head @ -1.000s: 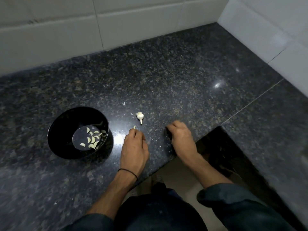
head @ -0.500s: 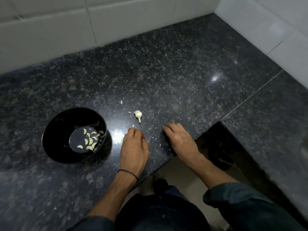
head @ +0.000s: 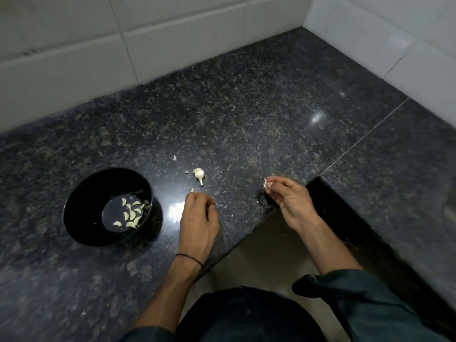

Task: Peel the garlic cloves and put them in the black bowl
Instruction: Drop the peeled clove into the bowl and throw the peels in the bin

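Observation:
A black bowl (head: 81,213) stands on the dark granite counter at the left, with several peeled garlic cloves (head: 130,214) on its bottom. My left hand (head: 198,218) rests on the counter right of the bowl, fingers curled round a small pale clove (head: 192,190) that pokes out at the fingertips. The remaining piece of the garlic bulb (head: 199,174) lies just beyond that hand. My right hand (head: 286,197) is raised slightly over the counter's front edge and pinches a scrap of garlic skin (head: 265,183) between thumb and fingertips.
Bits of garlic skin (head: 175,157) are scattered on the granite counter (head: 246,114) around the hands. White tiled walls (head: 172,38) close the back and right sides. The counter's front edge cuts inward at a notch near my right hand, floor below.
My right hand has lifted off the counter and moved right, now pinching a scrap of skin. The left hand stays in place with the clove.

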